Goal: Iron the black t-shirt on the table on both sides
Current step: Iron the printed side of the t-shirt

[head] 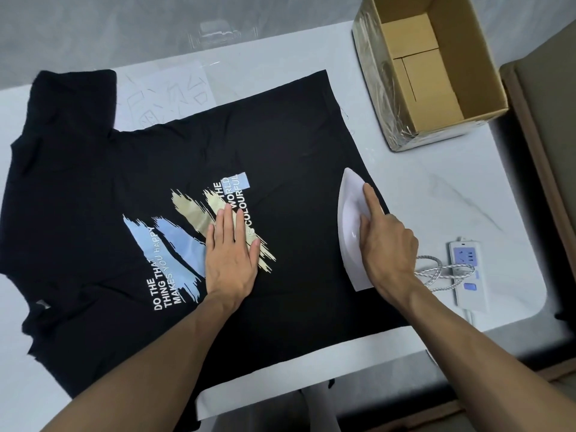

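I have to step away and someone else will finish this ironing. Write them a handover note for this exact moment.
Left hand: open, pressed flat on the printed graphic, holding the fabric down.
Right hand: gripping the white iron, index finger stretched along its top.
Black t-shirt: spread print side up on the white table, hem toward the cardboard box.
Iron: on the shirt near the hem edge, its cord running to the power strip.
Done: cannot tell how much of this side is pressed; creases still show mid-shirt.
Left: finish this side, flip the shirt, iron the other side.
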`<action>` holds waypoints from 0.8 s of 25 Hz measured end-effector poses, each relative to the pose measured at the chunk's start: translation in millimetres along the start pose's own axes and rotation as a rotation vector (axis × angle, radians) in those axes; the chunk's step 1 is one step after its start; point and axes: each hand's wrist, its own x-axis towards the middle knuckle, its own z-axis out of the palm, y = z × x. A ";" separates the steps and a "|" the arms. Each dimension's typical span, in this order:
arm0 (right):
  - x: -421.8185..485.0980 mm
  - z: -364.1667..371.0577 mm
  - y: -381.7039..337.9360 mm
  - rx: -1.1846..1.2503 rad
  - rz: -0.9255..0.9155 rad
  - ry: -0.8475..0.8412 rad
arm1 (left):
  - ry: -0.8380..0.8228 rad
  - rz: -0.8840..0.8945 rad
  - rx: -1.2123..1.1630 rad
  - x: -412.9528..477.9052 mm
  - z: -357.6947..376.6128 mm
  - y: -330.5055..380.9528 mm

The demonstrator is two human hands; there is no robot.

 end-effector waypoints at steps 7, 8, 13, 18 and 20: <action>0.9 -1.3 -6.1 0.128 0.134 0.051 | -0.049 0.020 -0.075 -0.3 -7.2 -3.0; -0.9 -6.8 -9.3 0.135 0.122 0.065 | -0.071 0.030 -0.140 0.4 -11.3 -5.7; -29.3 -37.7 -55.4 0.146 -0.246 0.046 | -0.088 -0.094 -0.759 -5.0 -66.2 -32.4; -76.9 -33.0 -135.1 0.162 -0.562 -0.218 | 0.130 -0.492 -0.528 -75.0 -94.1 -141.5; -95.0 -18.3 -171.8 0.131 -0.673 -0.259 | 0.078 -0.674 -0.382 -104.8 -84.3 -194.7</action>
